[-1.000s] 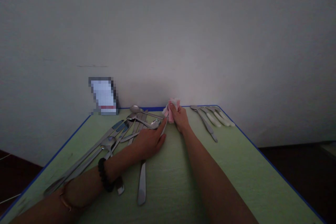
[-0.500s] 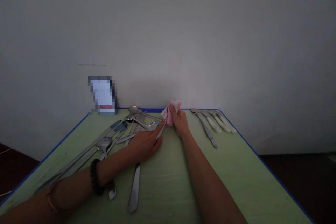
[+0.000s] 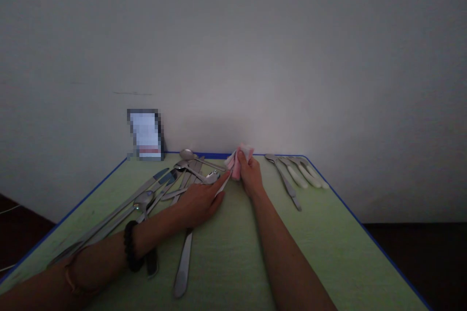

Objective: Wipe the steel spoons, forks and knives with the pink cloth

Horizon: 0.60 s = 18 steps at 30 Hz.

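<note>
My right hand [image 3: 250, 175] is closed around a folded pink and white cloth [image 3: 236, 167], just above the far part of the table. My left hand [image 3: 199, 201] grips a thin piece of cutlery [image 3: 225, 182] that slants up to the cloth. Its far end is hidden by the cloth, so its kind does not show. The left index finger stretches along it, close to the cloth. Beneath and left of that hand lies a loose spread of metal cutlery, including a spoon [image 3: 188, 154] at the back and a long handle [image 3: 183, 267] pointing toward me.
At the right, a metal utensil [image 3: 284, 182] lies beside several white-handled pieces [image 3: 299, 175]. A blurred-out device with a lit screen [image 3: 146, 133] leans at the back left. The green table [image 3: 226, 262] has a blue edge and meets a plain wall [image 3: 255, 58].
The view has shifted slightly, so the table sits a little lower. Both hands keep their holds on the cutlery and the cloth, with hardly any movement between them.
</note>
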### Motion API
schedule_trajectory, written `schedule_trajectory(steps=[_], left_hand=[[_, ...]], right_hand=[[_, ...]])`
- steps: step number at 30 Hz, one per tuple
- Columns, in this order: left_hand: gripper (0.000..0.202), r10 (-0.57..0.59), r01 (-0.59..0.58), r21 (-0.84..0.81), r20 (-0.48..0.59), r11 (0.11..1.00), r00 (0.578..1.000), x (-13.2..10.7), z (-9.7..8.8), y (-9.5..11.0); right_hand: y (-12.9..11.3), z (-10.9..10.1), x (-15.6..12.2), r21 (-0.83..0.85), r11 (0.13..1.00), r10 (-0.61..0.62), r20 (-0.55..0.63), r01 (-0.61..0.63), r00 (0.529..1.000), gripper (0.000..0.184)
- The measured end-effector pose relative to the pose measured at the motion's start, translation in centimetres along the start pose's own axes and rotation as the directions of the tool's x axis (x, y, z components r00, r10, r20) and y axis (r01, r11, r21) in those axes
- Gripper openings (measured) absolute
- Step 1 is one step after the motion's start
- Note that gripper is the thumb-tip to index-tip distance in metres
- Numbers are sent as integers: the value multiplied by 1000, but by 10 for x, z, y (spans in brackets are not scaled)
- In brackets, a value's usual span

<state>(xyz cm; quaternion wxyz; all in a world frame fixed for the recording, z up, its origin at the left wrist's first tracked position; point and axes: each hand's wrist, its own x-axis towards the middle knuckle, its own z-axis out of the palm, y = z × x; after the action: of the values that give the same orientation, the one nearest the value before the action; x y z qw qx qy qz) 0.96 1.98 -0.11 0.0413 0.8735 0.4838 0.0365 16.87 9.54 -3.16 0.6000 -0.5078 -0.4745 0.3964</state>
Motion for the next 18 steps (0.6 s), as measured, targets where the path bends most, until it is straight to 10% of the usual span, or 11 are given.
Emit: schedule_trajectory(steps=[18], left_hand=[[59, 32, -33, -37, -11, 999, 999, -1, 1, -3]], right_hand=[[-2, -2, -5, -42, 999, 0, -18, -1, 1000, 47]])
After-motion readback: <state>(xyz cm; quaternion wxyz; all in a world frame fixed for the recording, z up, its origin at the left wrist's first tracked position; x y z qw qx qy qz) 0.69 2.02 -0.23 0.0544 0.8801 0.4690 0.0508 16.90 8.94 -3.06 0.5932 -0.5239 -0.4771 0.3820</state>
